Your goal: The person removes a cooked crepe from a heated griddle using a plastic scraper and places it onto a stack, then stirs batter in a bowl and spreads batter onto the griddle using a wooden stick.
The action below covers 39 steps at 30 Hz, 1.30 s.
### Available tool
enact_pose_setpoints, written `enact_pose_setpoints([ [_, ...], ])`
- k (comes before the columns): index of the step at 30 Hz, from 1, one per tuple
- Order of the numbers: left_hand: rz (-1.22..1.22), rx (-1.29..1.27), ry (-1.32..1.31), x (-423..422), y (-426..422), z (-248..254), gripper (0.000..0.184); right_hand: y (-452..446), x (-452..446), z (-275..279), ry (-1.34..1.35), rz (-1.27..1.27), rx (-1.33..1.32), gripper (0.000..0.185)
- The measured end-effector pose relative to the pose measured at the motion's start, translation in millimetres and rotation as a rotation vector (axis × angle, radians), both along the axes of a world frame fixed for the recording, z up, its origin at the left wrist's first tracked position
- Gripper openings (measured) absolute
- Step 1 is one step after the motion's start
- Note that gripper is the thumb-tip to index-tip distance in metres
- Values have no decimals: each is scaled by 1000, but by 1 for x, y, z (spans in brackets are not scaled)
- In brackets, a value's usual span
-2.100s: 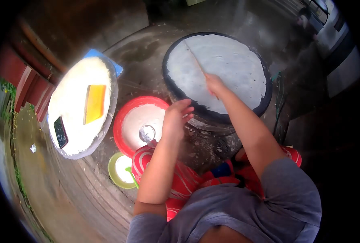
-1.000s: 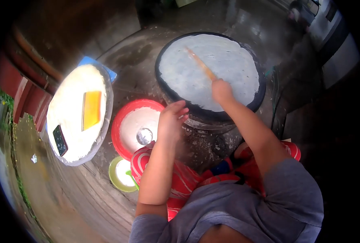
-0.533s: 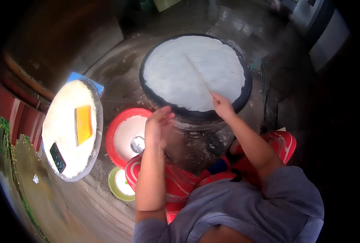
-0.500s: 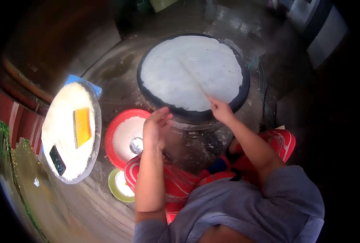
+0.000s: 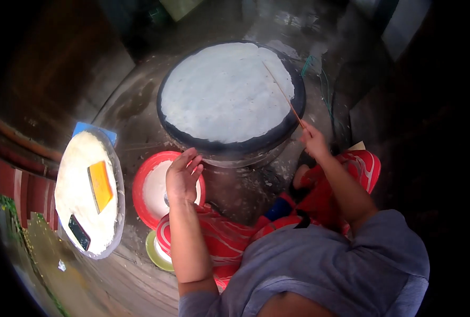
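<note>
On griddle (image 5: 229,147): white sheet (image 5: 222,95), likely soft, tears easily, best lifted by its edge. Right hand (image 5: 315,142) grips stick (image 5: 283,94), probably light, at near end; left hand (image 5: 182,182) released, near red bowl (image 5: 138,193).

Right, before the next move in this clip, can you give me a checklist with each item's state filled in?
1. Stick in the right hand: ok, held near one end.
2. Left hand free: ok, open and empty, partly hiding the red bowl.
3. White sheet spread on the black pan: ok, covering most of it.
4. Stick tip under the sheet: cannot tell; contact is unclear in this view.
5. Sheet loose from the pan: cannot tell from above.
6. Phone apart from both hands: ok, it lies on the tray at the far left.
</note>
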<state>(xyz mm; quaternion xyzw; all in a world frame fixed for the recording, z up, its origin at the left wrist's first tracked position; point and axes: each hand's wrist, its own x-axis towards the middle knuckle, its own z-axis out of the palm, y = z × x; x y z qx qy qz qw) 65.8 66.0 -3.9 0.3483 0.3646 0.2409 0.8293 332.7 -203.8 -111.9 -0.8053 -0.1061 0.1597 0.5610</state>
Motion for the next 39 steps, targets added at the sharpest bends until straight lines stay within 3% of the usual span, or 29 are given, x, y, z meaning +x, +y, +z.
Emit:
enact_pose_setpoints([
  [2, 5, -1, -3, -1, -1, 1, 27, -25, 4, -28, -412, 120, -165, 35],
  [6, -2, -11, -19, 0, -3, 0, 27, -38, -29, 17, -417, 190, -386, 35],
  [10, -32, 14, -13, 4, -6, 3, 30, -53, -41, 18, -473, 233, -351, 36],
  [13, -30, 6, -10, 5, -7, 1, 29, -53, -47, 31, -289, 228, -80, 33],
  [14, -28, 6, -10, 5, -7, 1, 29, -59, -52, 53, 128, 114, -111, 35],
  [16, -25, 6, 10, 5, -8, 0, 28, -61, -50, 64, 309, 99, 75, 37],
  [19, -18, 0, 9, 4, -7, -4, 28, -52, -31, 48, 172, 49, 153, 38],
  [23, -13, -15, 23, 2, -2, -11, 28, -32, 8, 51, 251, -28, 131, 37],
  [25, -3, -24, 21, 1, 0, -12, 28, -22, 34, 40, 89, 11, -110, 36],
  [29, 11, -12, 14, -2, 0, -10, 29, 1, 61, 42, 103, -39, -187, 35],
  [31, 16, -10, 13, -2, -1, -10, 30, 11, 71, 33, -8, 25, -136, 34],
  [34, -4, 8, 4, -3, -1, -9, 31, 11, 64, 57, 60, 97, -284, 35],
  [39, 17, -21, -28, 2, -4, 5, 31, -6, 60, 46, 6, 135, -296, 36],
])
